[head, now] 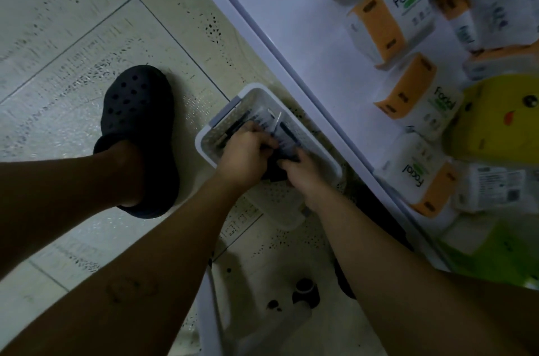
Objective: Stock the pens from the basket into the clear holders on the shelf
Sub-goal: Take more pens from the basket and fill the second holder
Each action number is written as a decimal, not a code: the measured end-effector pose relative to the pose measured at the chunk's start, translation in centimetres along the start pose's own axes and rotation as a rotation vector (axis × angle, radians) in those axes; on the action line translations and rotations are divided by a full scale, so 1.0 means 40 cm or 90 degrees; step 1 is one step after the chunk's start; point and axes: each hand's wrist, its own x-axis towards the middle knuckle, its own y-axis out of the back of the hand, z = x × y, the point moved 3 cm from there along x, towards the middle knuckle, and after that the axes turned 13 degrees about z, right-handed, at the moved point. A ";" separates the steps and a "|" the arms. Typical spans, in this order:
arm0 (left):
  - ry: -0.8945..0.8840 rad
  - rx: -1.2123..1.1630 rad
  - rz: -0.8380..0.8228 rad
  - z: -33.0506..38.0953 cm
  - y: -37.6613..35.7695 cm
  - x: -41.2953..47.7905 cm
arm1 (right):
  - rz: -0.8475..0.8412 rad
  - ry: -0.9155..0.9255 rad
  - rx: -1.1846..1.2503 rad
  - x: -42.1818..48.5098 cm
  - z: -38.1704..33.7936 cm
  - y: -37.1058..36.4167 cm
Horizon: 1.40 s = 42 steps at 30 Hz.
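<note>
The basket (215,134) is one white perforated plastic unit with a grey handle at its far end. It stands on the tiled floor (73,20), just beside the base of the white shelf (306,34).

The pens (233,129) lie inside the basket. They are dark-bodied, and at least one light-coloured clip shows among them. Motion blur prevents an exact count; several are visible.

Both hands are inside the basket, close together.
- Left hand (248,154): the grip is closed, with the fingers curled round a group of dark pens.
- Right hand (302,173): the grip is closed, with the fingers curled onto a dark bundle of pens at the middle of the basket.

One foot in a dark perforated clog (137,110) stands on the floor to the left of the basket, near it but apart.

The shelf carries soft tissue packs (408,5). Three of them show the word "Facial", and four show an orange side panel. One yellow pack (490,122) with a cartoon face lies at the right edge, touching the tissue packs.
</note>
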 end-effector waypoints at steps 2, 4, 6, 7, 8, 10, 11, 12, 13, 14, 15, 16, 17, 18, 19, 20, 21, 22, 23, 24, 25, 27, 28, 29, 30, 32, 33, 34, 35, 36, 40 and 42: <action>0.064 -0.064 0.007 0.013 0.004 -0.003 | 0.010 0.016 -0.002 -0.007 -0.001 -0.004; 0.108 -0.108 -0.008 0.017 0.006 -0.008 | 0.038 0.032 0.014 -0.014 0.002 -0.003; 0.141 -0.128 -0.019 0.015 0.013 -0.014 | 0.074 0.036 0.024 -0.022 0.008 -0.003; 0.146 -0.126 -0.024 0.015 0.017 -0.015 | 0.084 0.037 0.024 -0.023 0.013 -0.003; 0.145 -0.123 -0.027 0.013 0.019 -0.017 | 0.083 0.038 0.023 -0.026 0.015 -0.003; 0.152 -0.124 -0.035 0.011 0.022 -0.019 | 0.066 0.048 0.026 -0.031 0.011 0.003; 0.156 -0.126 -0.039 0.008 0.023 -0.020 | 0.053 0.054 0.024 -0.030 0.008 0.006; 0.157 -0.125 -0.042 0.004 0.023 -0.020 | 0.035 0.057 0.020 -0.029 0.004 0.007; 0.155 -0.120 -0.046 0.000 0.022 -0.020 | 0.018 0.054 0.014 -0.025 0.003 0.006; 0.152 -0.117 -0.052 -0.004 0.021 -0.021 | 0.003 0.049 0.007 -0.021 0.001 0.006; 0.151 -0.119 -0.059 -0.006 0.020 -0.021 | -0.008 0.039 0.002 -0.016 0.001 0.005; 0.153 -0.129 -0.064 -0.007 0.017 -0.021 | -0.017 0.025 0.000 -0.012 0.001 0.006; 0.156 -0.138 -0.067 -0.009 0.014 -0.022 | -0.020 0.011 0.003 -0.009 0.001 0.012; 0.157 -0.142 -0.066 -0.010 0.011 -0.021 | -0.016 0.001 0.011 -0.005 0.000 0.019; 0.159 -0.144 -0.064 -0.011 0.008 -0.020 | -0.012 -0.008 0.024 -0.001 -0.002 0.028; 0.165 -0.148 -0.061 -0.014 0.004 -0.019 | -0.005 -0.018 0.036 0.006 0.001 0.035; 0.175 -0.155 -0.060 -0.016 0.002 -0.017 | -0.001 -0.026 0.044 0.011 0.004 0.038; 0.190 -0.163 -0.062 -0.020 0.000 -0.016 | 0.001 -0.030 0.046 0.012 0.008 0.037; 0.203 -0.169 -0.068 -0.023 -0.002 -0.015 | 0.002 -0.031 0.048 0.010 0.013 0.033; 0.210 -0.170 -0.074 -0.027 -0.003 -0.014 | 0.005 -0.026 0.051 0.007 0.016 0.027; 0.212 -0.167 -0.078 -0.029 -0.003 -0.013 | 0.015 -0.018 0.055 0.005 0.019 0.022; 0.215 -0.173 -0.082 -0.030 0.001 -0.012 | 0.049 -0.004 0.065 0.006 0.026 0.015; 0.221 -0.184 -0.082 -0.029 0.003 -0.012 | 0.065 0.000 0.068 0.004 0.028 0.013; 0.229 -0.197 -0.083 -0.028 0.005 -0.011 | 0.085 0.006 0.069 0.002 0.030 0.012; 0.236 -0.207 -0.084 -0.026 0.006 -0.010 | 0.110 0.011 0.068 0.003 0.036 0.012; 0.249 -0.219 -0.091 -0.020 0.007 -0.010 | 0.184 0.013 0.096 -0.002 0.042 0.023; 0.254 -0.224 -0.095 -0.017 0.009 -0.011 | 0.226 0.014 0.110 -0.007 0.043 0.031; 0.258 -0.229 -0.097 -0.016 0.010 -0.013 | 0.266 0.008 0.119 -0.009 0.044 0.039; 0.260 -0.233 -0.100 -0.015 0.011 -0.015 | 0.295 -0.008 0.134 -0.006 0.047 0.045; 0.262 -0.236 -0.103 -0.014 0.013 -0.018 | 0.310 -0.031 0.152 -0.003 0.052 0.049; 0.263 -0.243 -0.110 -0.013 0.016 -0.028 | 0.230 -0.088 0.150 0.011 0.054 0.026; 0.265 -0.241 -0.109 -0.018 0.015 -0.030 | 0.178 -0.105 0.133 0.018 0.051 0.007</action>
